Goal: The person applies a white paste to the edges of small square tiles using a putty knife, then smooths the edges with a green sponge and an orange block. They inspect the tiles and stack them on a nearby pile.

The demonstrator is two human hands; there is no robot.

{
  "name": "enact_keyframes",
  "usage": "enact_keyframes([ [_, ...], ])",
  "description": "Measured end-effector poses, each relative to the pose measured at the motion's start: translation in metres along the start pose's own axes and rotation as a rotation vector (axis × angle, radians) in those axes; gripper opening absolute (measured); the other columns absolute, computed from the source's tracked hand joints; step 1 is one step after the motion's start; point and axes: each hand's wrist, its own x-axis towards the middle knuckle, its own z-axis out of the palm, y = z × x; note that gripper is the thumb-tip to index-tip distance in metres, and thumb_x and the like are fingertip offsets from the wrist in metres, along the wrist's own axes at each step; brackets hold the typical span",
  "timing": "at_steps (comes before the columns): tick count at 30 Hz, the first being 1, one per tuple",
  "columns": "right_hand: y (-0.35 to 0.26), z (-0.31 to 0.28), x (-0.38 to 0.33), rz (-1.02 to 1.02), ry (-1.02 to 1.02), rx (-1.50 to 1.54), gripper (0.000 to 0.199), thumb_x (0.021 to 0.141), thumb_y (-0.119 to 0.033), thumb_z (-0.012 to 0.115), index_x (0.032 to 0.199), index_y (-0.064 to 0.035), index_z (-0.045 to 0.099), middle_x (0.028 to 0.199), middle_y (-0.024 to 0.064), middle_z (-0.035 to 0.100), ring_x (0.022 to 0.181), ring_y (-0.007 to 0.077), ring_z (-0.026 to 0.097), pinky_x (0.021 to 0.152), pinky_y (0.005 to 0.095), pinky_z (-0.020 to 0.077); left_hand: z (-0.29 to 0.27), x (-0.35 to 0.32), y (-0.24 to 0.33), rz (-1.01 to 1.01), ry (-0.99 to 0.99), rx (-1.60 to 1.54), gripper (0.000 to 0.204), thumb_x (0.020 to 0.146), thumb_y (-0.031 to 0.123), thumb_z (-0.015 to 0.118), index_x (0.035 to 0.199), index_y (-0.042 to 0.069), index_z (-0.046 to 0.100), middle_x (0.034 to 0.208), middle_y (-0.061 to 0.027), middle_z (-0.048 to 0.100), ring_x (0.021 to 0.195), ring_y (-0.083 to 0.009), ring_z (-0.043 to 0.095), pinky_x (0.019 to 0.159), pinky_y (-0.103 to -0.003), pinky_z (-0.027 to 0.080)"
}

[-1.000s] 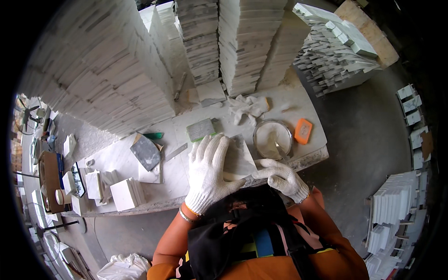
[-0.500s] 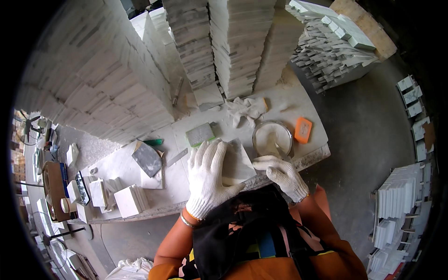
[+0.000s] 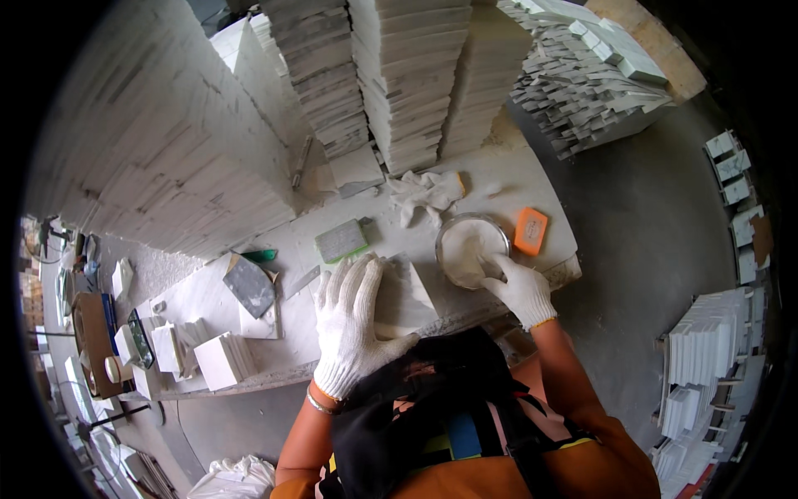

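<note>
Stone tile [image 3: 407, 295], greyish and thin, lies flat on the desk [image 3: 391, 237] near its front edge, its left part covered by the left hand [image 3: 347, 320], which I have laid palm down, fingers straight and thumb out to the side, resting on the tile rather than closed around it. I have the right hand [image 3: 525, 291] at the front right of a round bowl [image 3: 439, 249] with a shiny rim, fingertips inside it; the bowl holds a whitish substance [image 3: 465, 241], powder or paste, I can't say from here. Nor can I tell whether those fingers are pinched on something, since the glove blocks my view of their tips. At far left stands a brown box [image 3: 87, 333], its contents too dim for me to make out. The tall tile stacks [image 3: 407, 83] run out of my view at the top, and a white plastic bag [image 3: 237, 478] is cut off by the lower edge. Just right of the bowl, an orange block [image 3: 530, 231] bears a dark mark on its face, too small for me to read
</note>
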Motion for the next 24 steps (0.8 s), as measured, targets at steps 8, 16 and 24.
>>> enact_keyframes([
  [8,0.001,-0.009,-0.004,0.022,-0.068,0.047,0.041,0.087,-0.034,0.067,0.126,-0.0211,0.067,0.1,0.0168,0.072,0.092,0.04,0.068,0.08,0.0502,0.053,-0.003,-0.003,-0.003,0.034,0.031,-0.024,0.102,0.052,0.038,0.091,0.141,0.006,0.05,0.145,-0.0176,0.051,0.136,-0.0423,0.044,0.114,-0.058,0.031],
  [16,0.008,-0.032,-0.016,0.037,0.216,0.24,0.02,0.09,-0.019,0.068,0.106,-0.0086,0.072,0.089,0.0125,0.071,0.082,0.0278,0.068,0.075,0.0374,0.0531,-0.008,-0.007,-0.009,0.059,0.025,-0.062,0.102,0.058,0.042,0.09,0.142,0.003,0.048,0.15,-0.0222,0.045,0.14,-0.0467,0.04,0.116,-0.059,0.027],
  [24,-0.063,-0.065,-0.028,0.051,-0.056,0.924,0.016,0.096,-0.014,0.065,0.104,-0.0014,0.07,0.09,0.0054,0.073,0.076,0.009,0.067,0.063,0.022,0.0479,-0.001,-0.02,-0.018,0.007,0.057,-0.001,0.116,0.058,0.052,0.09,0.15,0.001,0.041,0.151,-0.0245,0.044,0.144,-0.0478,0.034,0.12,-0.061,0.022],
])
